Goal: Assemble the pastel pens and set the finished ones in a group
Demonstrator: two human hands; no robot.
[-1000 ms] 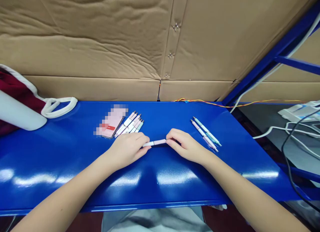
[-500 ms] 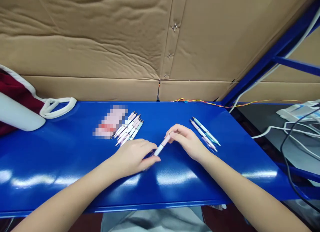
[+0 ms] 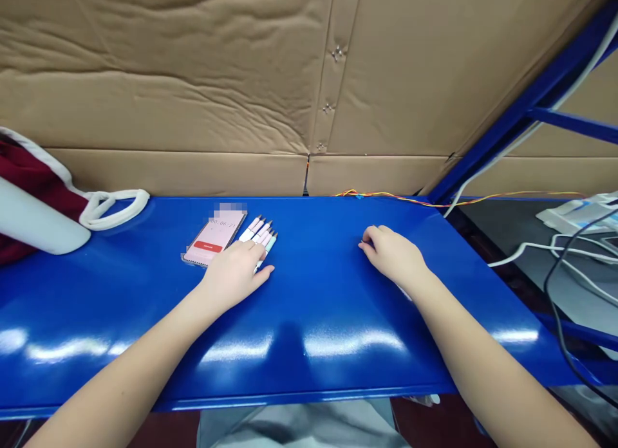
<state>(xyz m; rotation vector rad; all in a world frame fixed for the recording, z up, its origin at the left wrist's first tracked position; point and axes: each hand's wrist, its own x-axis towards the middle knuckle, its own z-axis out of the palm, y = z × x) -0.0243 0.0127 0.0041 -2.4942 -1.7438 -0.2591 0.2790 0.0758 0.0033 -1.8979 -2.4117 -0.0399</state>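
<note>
My left hand (image 3: 233,275) lies open and palm down, its fingers spread over the near end of a tight bunch of pens (image 3: 258,232). The bunch sits at the far side of the worktop (image 3: 318,306), just right of a phone (image 3: 214,235). I am touching the pens, not clenching them. Their pink, white and teal barrels lie close together, with dark tips pointing far and right.

My right hand (image 3: 392,253) rests well apart from them, towards the right, with its fingers loosely curled and their tips down on the blue surface. I cannot tell whether it is grasping anything: a pale sliver (image 3: 407,293) shows under the heel of the hand, but too little of it to name.

As things lie, the pens I can see are gathered in that one bunch, and neither hand is lifting anything. The phone's screen shows digits above a red button (image 3: 208,247), with its top end blurred.

At the far left sit a dark red bag (image 3: 33,203) with a white loop handle (image 3: 113,206) and a white tube (image 3: 33,219). Orange and yellow wires (image 3: 396,198) run along the far edge, below a cardboard wall (image 3: 193,81).
</note>
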